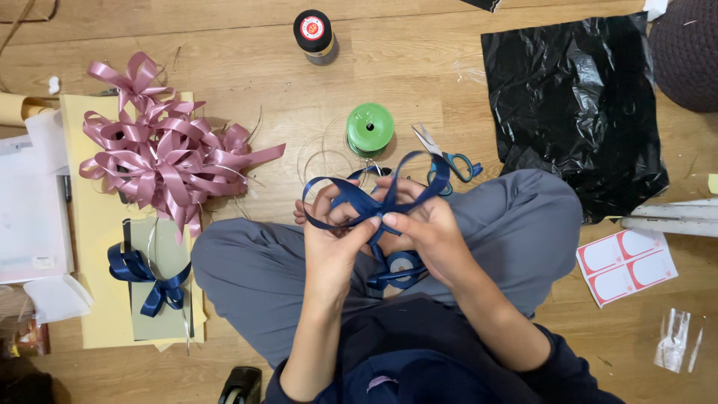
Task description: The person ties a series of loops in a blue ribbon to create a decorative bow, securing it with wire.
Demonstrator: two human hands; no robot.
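Note:
I sit cross-legged on a wooden floor. My left hand point(333, 232) and my right hand point(419, 228) meet above my lap, both pinching a dark blue ribbon point(359, 198) folded into loops. The ribbon trails down to a blue ribbon roll point(404, 265) lying between my legs. One loop arcs up to the right over teal-handled scissors point(449, 157) on the floor.
A green spool point(370, 129) and thin wire lie ahead. A pile of pink ribbon bows point(161, 153) sits at left beside a finished blue bow point(146, 277) on a card. A black plastic sheet point(576, 105), red-bordered labels point(627, 265) and a dark jar point(314, 34) are around.

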